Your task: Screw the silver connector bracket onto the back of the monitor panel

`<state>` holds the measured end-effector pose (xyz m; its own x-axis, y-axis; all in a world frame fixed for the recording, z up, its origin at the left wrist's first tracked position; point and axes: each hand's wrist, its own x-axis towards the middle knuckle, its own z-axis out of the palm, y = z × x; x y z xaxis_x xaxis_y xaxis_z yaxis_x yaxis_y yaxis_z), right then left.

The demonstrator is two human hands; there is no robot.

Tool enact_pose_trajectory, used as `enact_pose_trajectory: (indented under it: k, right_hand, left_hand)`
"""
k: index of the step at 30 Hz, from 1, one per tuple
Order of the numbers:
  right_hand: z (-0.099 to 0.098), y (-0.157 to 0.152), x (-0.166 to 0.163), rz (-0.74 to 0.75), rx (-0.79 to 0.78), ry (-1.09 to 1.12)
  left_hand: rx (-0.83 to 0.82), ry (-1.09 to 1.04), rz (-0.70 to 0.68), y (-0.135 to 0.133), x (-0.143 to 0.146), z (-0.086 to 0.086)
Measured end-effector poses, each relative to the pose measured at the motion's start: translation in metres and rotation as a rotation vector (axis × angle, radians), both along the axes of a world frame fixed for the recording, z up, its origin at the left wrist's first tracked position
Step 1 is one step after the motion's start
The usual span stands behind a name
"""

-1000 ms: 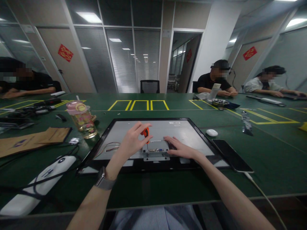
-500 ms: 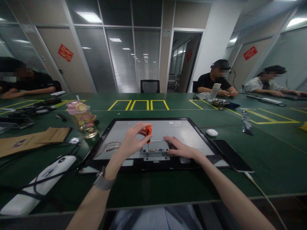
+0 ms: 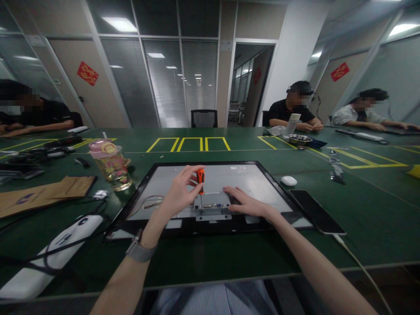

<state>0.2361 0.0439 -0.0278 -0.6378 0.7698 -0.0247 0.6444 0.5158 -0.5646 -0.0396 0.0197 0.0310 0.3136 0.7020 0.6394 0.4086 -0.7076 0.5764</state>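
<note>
My left hand (image 3: 181,189) grips an orange and black screwdriver (image 3: 201,180), held upright with its shaft pointing down. The tip reaches a metal bracket (image 3: 213,216) with video ports at the near edge of a flat display panel (image 3: 259,188). That panel lies on its face, its grey back up, inside a black frame. Resting on the panel's back, just right of the bracket, my right hand (image 3: 246,202) has its fingers stretched out and holds nothing. Thin wires (image 3: 149,202) lie on the panel to the left.
A drink cup (image 3: 111,166) and a white power strip (image 3: 55,256) with dark cables stand left, beside a brown paper bag (image 3: 46,194). To the right lie a phone (image 3: 315,211) on a cable and a white earbud case (image 3: 289,180). Several people sit around the green table (image 3: 197,258).
The screwdriver's handle has turned and risen slightly, with the left hand a little higher. My right hand stays in place. The whole view has shifted slightly.
</note>
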Motion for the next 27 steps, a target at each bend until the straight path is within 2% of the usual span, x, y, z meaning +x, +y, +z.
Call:
enact_pose_trajectory:
  k: [4,8,12,17,27]
  right_hand:
    - [-0.001,0.001,0.0,-0.011,0.001,-0.016]
    - [-0.004,0.003,0.0,-0.007,0.007,-0.01]
    - [-0.007,0.004,0.001,0.002,0.02,0.0]
    - [-0.01,0.005,0.001,0.001,0.025,-0.003]
    - [-0.008,0.004,0.0,0.003,0.033,-0.005]
  left_hand:
    - [-0.009,-0.046,-0.024,-0.003,0.002,0.002]
    - [-0.142,-0.306,-0.091,-0.005,0.015,-0.002]
    - [-0.218,-0.481,-0.128,-0.005,0.032,-0.015]
    - [-0.213,-0.46,-0.118,-0.004,0.042,-0.03]
    - [-0.17,-0.378,-0.131,-0.005,0.044,-0.033]
